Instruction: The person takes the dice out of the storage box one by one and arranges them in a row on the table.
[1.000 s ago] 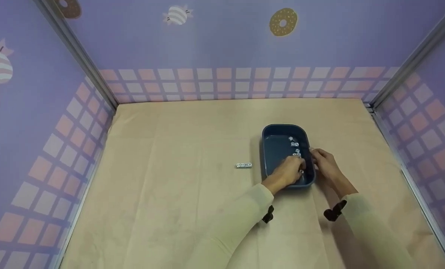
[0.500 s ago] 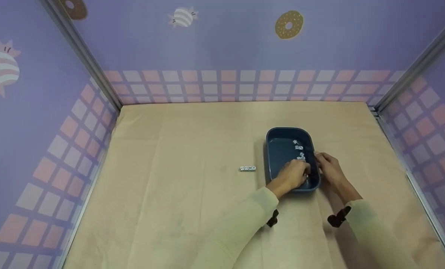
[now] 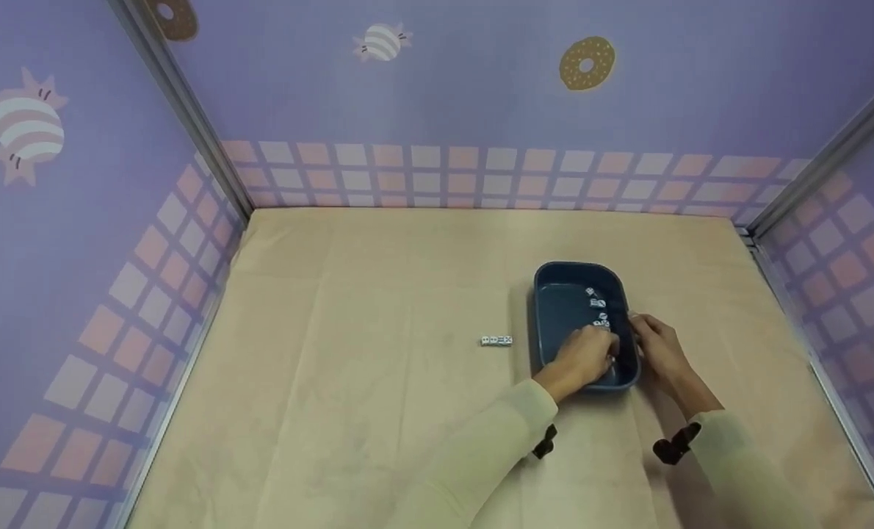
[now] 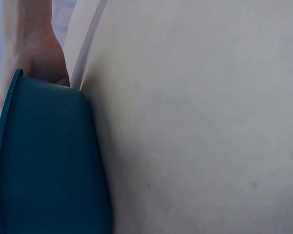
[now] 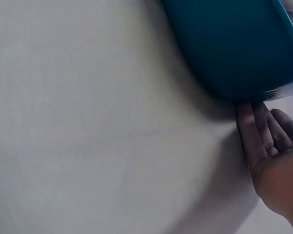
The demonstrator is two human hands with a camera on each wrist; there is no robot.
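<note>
Left hand curled inside bin beside dice, hold unclear; right hand, loosely extended, touched bin's right wall. Apparently arranging dice; next move called for steady bin.

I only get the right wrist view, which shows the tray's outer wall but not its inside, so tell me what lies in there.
Observer: Loose dice lie along the right side of the tray, some just beyond the left hand.
Operator: Now report anything on the cloth left of it.
Observer: A short, straight dice row sits on the cloth there, apart from the tray.
</note>
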